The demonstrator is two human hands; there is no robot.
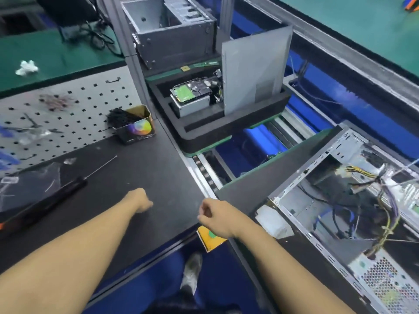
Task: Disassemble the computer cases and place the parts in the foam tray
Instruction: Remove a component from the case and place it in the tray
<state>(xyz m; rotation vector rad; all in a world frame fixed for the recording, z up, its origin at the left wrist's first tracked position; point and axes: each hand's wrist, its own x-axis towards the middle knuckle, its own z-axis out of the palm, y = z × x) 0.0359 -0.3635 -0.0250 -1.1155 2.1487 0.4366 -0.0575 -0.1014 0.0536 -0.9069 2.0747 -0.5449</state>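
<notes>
An opened computer case [353, 223] lies on its side at the right, with loose cables and a power supply inside. The black foam tray [204, 130] sits on the conveyor beyond the bench, holding a hard drive [192, 89], a silver box and an upright grey side panel [254, 71]. An emptied case [172, 30] stands behind the tray. My left hand [141, 201] hovers over the dark bench mat with curled fingers and holds nothing. My right hand [214, 217] is at the bench edge, left of the opened case, its fingers curled and empty as far as I can see.
A long screwdriver [56, 196] lies on the mat at the left. A small box of black cable ties [136, 125] stands by the pegboard [68, 109]. A yellow button box [209, 240] hangs under the bench edge. Conveyor rollers [283, 125] run between tray and case.
</notes>
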